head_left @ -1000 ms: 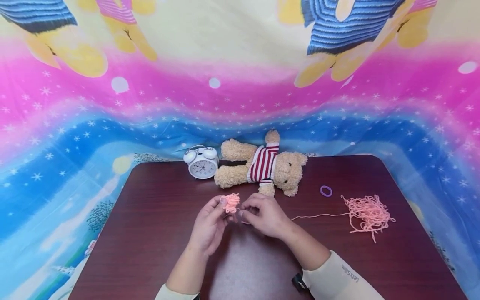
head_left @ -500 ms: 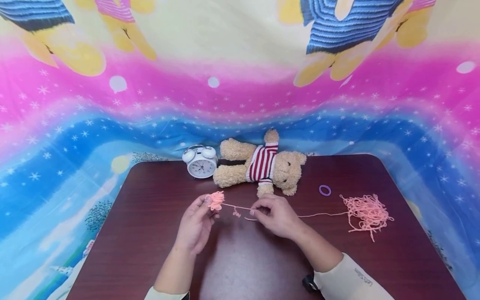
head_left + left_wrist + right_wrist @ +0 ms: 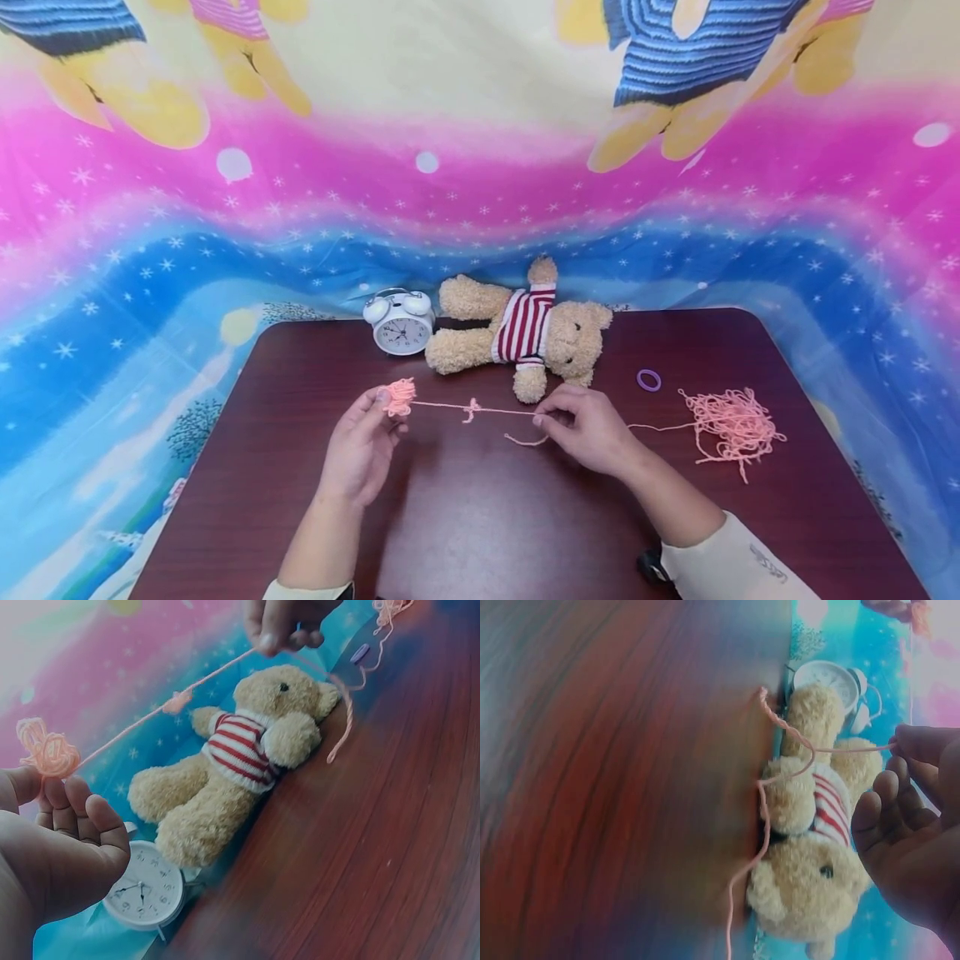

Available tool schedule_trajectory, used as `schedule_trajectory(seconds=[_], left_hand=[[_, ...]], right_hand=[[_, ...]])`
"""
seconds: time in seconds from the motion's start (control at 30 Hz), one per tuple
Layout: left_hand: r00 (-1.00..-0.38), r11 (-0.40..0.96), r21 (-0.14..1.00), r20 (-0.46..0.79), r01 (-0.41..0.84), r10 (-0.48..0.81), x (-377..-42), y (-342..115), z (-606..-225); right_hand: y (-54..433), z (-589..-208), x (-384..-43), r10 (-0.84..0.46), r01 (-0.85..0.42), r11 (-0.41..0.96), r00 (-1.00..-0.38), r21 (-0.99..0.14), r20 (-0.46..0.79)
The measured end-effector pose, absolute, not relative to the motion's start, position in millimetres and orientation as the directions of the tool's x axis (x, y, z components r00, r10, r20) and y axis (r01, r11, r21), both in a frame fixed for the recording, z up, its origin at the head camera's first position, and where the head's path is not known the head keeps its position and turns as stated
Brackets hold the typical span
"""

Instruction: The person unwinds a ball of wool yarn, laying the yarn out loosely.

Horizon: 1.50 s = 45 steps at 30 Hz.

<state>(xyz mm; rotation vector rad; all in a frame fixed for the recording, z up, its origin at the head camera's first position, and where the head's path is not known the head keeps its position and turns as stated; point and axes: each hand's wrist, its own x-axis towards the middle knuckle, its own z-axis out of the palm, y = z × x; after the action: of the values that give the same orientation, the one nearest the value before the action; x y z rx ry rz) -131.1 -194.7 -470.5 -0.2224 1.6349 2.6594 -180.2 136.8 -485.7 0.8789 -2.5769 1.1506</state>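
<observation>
A small looped bundle of peach yarn (image 3: 400, 397) is pinched between thumb and fingers of my left hand (image 3: 362, 446). From it a yarn strand (image 3: 438, 405) runs straight across to my right hand (image 3: 588, 429), whose thumb and forefinger pinch it. Midway along hangs a small knotted tangle (image 3: 472, 409), seen also as a lump of yarn (image 3: 178, 702) in the left wrist view. A loose yarn tail (image 3: 780, 720) curls below the right fingers. Past the right hand the strand lies on the table, reaching a loose yarn heap (image 3: 735, 427).
Behind the hands a teddy bear (image 3: 525, 332) in a red-and-white striped shirt lies on its back. A white alarm clock (image 3: 401, 323) stands at its feet. A purple ring (image 3: 648, 381) lies on the dark wooden table (image 3: 465, 517), near the yarn heap. Patterned cloth hangs behind.
My hands have moved apart, the left leftward with the bundle and the right rightward. The strand between them has drawn out straight, and its knotted tangle has come into view.
</observation>
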Motion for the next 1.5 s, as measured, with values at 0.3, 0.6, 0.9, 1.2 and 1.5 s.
schedule_trajectory(seconds=[0.3,0.6,0.9,1.2,1.5], left_hand=[[-0.99,-0.46,0.886,-0.111,-0.057,-0.09,-129,-217,-471],[-0.988,-0.46,0.887,-0.103,-0.039,-0.116,-126,-236,-471],[-0.986,-0.464,0.886,-0.093,-0.017,-0.142,-122,-251,-474],[-0.984,-0.453,0.891,-0.092,-0.014,-0.15,-119,-258,-476],[-0.987,-0.473,0.881,-0.062,0.015,-0.148,-118,-262,-478]], right_hand=[[166,-485,-180,-0.408,-0.568,0.576,-0.823,-0.588,0.395],[200,-480,-180,-0.395,-0.55,0.637,-0.835,-0.54,0.383],[237,-473,-175,-0.345,-0.489,0.722,-0.868,-0.489,0.358],[269,-472,-169,-0.308,-0.463,0.764,-0.874,-0.45,0.376],[297,-464,-168,-0.268,-0.438,0.801,-0.871,-0.407,0.411]])
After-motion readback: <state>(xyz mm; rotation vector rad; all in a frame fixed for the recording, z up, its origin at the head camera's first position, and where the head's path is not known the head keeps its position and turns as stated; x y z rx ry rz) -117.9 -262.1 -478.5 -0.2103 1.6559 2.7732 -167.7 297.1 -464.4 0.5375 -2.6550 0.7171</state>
